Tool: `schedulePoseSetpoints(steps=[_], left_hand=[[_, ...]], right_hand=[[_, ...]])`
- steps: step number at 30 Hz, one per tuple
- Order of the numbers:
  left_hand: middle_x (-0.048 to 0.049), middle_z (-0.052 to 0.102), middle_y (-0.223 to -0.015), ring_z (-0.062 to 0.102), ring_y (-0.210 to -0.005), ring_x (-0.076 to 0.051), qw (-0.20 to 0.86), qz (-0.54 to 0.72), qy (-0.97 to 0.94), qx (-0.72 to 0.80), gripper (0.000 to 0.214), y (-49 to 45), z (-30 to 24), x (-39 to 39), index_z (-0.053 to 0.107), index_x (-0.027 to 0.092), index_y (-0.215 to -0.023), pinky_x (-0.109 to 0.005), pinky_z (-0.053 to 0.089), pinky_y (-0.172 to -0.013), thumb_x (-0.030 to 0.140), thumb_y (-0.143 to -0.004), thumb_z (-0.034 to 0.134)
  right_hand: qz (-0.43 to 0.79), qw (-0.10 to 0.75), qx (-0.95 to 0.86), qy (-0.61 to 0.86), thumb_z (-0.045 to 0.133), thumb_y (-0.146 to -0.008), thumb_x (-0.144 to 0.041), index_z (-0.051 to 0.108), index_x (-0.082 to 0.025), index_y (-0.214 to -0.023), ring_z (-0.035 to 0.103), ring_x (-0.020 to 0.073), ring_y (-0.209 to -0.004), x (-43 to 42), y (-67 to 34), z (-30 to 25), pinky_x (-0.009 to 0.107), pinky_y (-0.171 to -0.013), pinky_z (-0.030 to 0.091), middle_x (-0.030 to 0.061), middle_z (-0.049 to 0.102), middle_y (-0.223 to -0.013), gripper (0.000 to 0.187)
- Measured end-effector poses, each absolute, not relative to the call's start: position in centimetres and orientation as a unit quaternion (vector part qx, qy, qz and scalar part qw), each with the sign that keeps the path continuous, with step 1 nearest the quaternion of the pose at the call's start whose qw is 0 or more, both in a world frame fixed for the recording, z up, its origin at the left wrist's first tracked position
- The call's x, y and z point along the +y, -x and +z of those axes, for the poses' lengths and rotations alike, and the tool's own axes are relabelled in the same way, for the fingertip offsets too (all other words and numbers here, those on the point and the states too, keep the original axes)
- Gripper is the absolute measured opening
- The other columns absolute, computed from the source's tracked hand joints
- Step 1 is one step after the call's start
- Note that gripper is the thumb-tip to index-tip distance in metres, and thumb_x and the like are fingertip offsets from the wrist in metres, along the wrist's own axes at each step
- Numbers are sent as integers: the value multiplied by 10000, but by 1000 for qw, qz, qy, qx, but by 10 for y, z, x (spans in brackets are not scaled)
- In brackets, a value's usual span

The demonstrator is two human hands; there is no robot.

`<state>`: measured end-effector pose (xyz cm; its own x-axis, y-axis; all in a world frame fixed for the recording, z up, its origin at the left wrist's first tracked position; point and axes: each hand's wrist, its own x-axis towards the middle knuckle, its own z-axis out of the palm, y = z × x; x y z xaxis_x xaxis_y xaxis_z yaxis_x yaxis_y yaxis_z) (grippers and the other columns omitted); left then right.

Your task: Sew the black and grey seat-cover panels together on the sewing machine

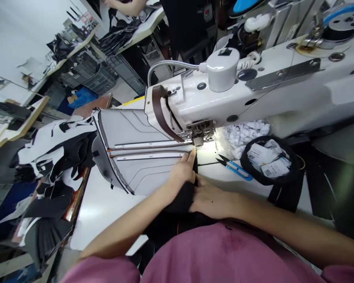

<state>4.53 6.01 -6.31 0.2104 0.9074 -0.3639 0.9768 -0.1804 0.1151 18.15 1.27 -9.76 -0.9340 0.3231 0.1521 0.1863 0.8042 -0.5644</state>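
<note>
A grey padded fabric panel (153, 169) with stitched curves and white strips lies under the head of a white sewing machine (191, 102). Close to the presser foot (198, 141), my left hand (181, 173) grips the panel's near end, its foremost fingers reaching forward beside the foot. Black fabric (183, 198) bunches between my two hands. My right hand (211, 198) is closed on this black fabric, its fingertips partly hidden in the folds. The machine's lamp lights the needle plate (208, 152) just right of the foot.
Blue thread snips (236, 169) lie on the table beside a black round holder (247, 165) of white labels. Small white pieces (247, 133) are heaped behind them. Cut fabric scraps (61, 157) pile up at left. Another person's arm (126, 6) shows at a far table.
</note>
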Motion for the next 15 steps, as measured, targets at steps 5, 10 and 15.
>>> schedulePoseSetpoints(steps=[5, 10, 15], left_hand=[[-140, 525, -1118, 515, -1032, -267, 96, -101, -770, 622, 717, -43, -88, 43, 313, 112, -1467, -382, 470, -911, 39, -761, 414], [-155, 532, -1124, 507, -1023, -275, 77, -126, -780, 608, 677, -43, -89, 43, 325, 95, -1459, -387, 467, -893, 25, -788, 388], [-119, 569, -1087, 583, -929, -240, 150, -102, -758, 627, 628, -42, -72, 62, 407, 151, -1388, -353, 493, -835, 67, -767, 436]], right_hand=[[158, 98, -964, 189, 526, -908, -129, 690, -141, -994, 624, 223, -966, -8, -169, -94, 449, -977, 419, 96, 696, -978, 186], [110, 112, -958, 238, 493, -889, -93, 698, -118, -930, 609, 244, -897, -22, -168, -88, 422, -843, 478, 112, 674, -885, 210], [130, 93, -961, 227, 522, -866, -90, 688, -129, -812, 583, 237, -821, -15, -171, -77, 342, -642, 474, 101, 639, -806, 178]])
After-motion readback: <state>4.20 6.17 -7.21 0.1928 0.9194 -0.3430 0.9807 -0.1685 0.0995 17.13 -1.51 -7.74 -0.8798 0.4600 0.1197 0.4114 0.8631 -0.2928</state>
